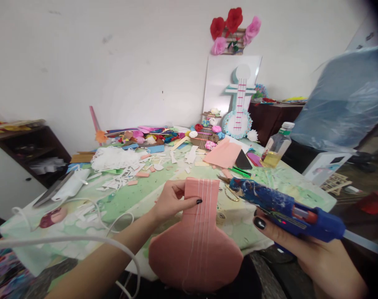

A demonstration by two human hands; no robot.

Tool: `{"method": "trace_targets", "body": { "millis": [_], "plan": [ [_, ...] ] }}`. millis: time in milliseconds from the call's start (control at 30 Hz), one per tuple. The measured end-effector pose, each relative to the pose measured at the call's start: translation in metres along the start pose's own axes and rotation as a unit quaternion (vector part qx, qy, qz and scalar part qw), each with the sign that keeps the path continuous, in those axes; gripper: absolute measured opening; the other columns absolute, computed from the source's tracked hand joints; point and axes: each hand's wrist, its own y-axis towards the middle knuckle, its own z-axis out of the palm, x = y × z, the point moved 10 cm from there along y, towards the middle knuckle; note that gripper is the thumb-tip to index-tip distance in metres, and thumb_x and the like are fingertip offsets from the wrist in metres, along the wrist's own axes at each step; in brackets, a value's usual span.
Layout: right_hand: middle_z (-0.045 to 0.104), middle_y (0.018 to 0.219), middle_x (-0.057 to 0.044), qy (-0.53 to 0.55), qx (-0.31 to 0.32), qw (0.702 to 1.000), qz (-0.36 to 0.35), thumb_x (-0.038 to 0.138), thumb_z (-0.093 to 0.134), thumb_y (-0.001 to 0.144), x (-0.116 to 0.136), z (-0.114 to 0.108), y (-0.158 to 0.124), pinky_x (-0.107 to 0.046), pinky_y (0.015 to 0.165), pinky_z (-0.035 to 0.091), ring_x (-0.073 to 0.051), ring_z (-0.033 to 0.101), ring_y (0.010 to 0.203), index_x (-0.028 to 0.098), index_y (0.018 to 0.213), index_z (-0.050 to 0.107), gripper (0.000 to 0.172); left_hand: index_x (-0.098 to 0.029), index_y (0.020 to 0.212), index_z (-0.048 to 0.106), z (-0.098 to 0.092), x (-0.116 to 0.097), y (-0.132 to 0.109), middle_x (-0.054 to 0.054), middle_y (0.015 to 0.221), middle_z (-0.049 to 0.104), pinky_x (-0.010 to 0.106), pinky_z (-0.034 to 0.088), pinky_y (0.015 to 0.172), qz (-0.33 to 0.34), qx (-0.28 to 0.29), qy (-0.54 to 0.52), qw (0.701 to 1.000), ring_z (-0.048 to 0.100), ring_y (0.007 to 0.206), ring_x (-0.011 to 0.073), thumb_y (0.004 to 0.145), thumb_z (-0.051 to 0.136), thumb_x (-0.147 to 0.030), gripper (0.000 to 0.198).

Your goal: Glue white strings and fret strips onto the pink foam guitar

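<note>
My left hand [173, 201] grips the neck of a pink paper guitar [197, 249], thumb on the front and the other fingers behind. Several white strings run along the neck and down over its round body. My right hand [307, 253] is wrapped round a blue hot glue gun [276, 203] smeared with dried glue. Its nozzle points left, close to the top right corner of the neck; whether it touches cannot be told. A glue stick [363, 242] sticks out of the gun's back end. Gold-handled scissors [231, 193] lie on the table behind the nozzle.
White string [114, 158] and paper scraps cover the table's back left. A phone [243, 160], green pens [240, 172] and a bottle of yellow liquid [278, 145] stand or lie at right. A finished white-blue paper instrument [239, 116] leans at the wall. A white cable [83, 239] crosses near my left arm.
</note>
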Motion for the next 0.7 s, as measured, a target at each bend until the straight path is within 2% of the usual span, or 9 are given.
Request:
{"method": "trace_targets", "body": {
  "millis": [133, 233, 367, 467, 533, 600, 633, 700],
  "plan": [
    [0.070, 0.108, -0.007, 0.027, -0.031, 0.999, -0.011, 0.050, 0.082, 0.055, 0.017, 0.003, -0.004, -0.049, 0.095, 0.050, -0.035, 0.063, 0.104, 0.026, 0.102, 0.070, 0.054, -0.012, 0.081, 0.072, 0.001, 0.006, -0.002, 0.008, 0.080, 0.075, 0.030, 0.056, 0.065, -0.038, -0.010, -0.019, 0.999, 0.068, 0.068, 0.0175, 0.071, 0.075, -0.030, 0.021],
    [0.072, 0.100, -0.005, 0.054, -0.047, 0.997, -0.031, 0.049, 0.081, 0.057, 0.035, 0.007, -0.008, -0.043, 0.089, 0.056, -0.032, 0.066, 0.097, 0.027, 0.103, 0.069, 0.052, -0.013, 0.080, 0.073, 0.001, 0.011, -0.003, 0.008, 0.078, 0.075, 0.030, 0.056, 0.063, -0.063, -0.018, -0.039, 0.997, 0.068, 0.065, 0.0172, 0.070, 0.075, -0.031, 0.021],
    [0.074, 0.086, -0.001, 0.080, -0.025, 0.993, -0.079, 0.045, 0.080, 0.061, 0.052, 0.011, -0.009, -0.035, 0.077, 0.060, -0.027, 0.070, 0.083, 0.028, 0.087, 0.072, 0.032, -0.013, 0.077, 0.073, 0.002, 0.019, -0.004, 0.007, 0.075, 0.074, 0.030, 0.055, 0.062, -0.092, -0.009, -0.052, 0.994, 0.068, 0.064, 0.0174, 0.070, 0.076, -0.033, 0.021],
    [0.074, 0.085, 0.001, 0.090, -0.084, 0.988, -0.097, 0.041, 0.081, 0.062, 0.052, -0.005, -0.011, -0.031, 0.078, 0.059, -0.026, 0.069, 0.086, 0.030, 0.077, 0.073, 0.020, -0.013, 0.073, 0.074, 0.002, 0.018, -0.007, 0.006, 0.073, 0.074, 0.028, 0.054, 0.060, -0.098, 0.009, -0.042, 0.994, 0.067, 0.063, 0.0167, 0.071, 0.076, -0.031, 0.019],
    [0.075, 0.084, 0.002, 0.087, -0.115, 0.985, -0.098, 0.038, 0.080, 0.063, 0.050, -0.016, -0.010, -0.030, 0.074, 0.060, -0.026, 0.070, 0.084, 0.030, 0.076, 0.073, 0.016, -0.014, 0.074, 0.075, -0.001, 0.008, -0.010, 0.006, 0.074, 0.075, 0.027, 0.055, 0.060, -0.087, 0.013, -0.040, 0.995, 0.068, 0.064, 0.0171, 0.070, 0.076, -0.030, 0.016],
    [0.075, 0.080, 0.001, 0.078, -0.125, 0.983, -0.113, 0.034, 0.079, 0.063, 0.052, -0.026, -0.009, -0.031, 0.064, 0.061, -0.027, 0.071, 0.075, 0.028, 0.075, 0.074, 0.015, -0.015, 0.074, 0.076, -0.010, -0.013, -0.013, 0.006, 0.075, 0.075, 0.027, 0.056, 0.058, -0.055, -0.007, -0.030, 0.998, 0.069, 0.064, 0.0175, 0.070, 0.077, -0.028, 0.015],
    [0.075, 0.077, 0.000, 0.072, -0.133, 0.980, -0.128, 0.032, 0.078, 0.064, 0.053, -0.032, -0.009, -0.031, 0.060, 0.061, -0.026, 0.071, 0.071, 0.026, 0.075, 0.074, 0.014, -0.015, 0.073, 0.076, -0.016, -0.028, -0.014, 0.006, 0.074, 0.075, 0.027, 0.057, 0.058, -0.036, -0.017, -0.016, 0.999, 0.069, 0.065, 0.0175, 0.070, 0.077, -0.027, 0.013],
    [0.075, 0.078, 0.000, 0.050, -0.149, 0.972, -0.176, 0.027, 0.075, 0.068, 0.058, -0.045, -0.010, -0.030, 0.057, 0.060, -0.026, 0.071, 0.069, 0.025, 0.079, 0.074, 0.011, -0.017, 0.070, 0.075, -0.036, -0.071, -0.015, 0.003, 0.070, 0.074, 0.024, 0.057, 0.054, 0.049, -0.064, 0.007, 0.997, 0.068, 0.061, 0.0156, 0.069, 0.078, -0.025, 0.009]
  ]
}}
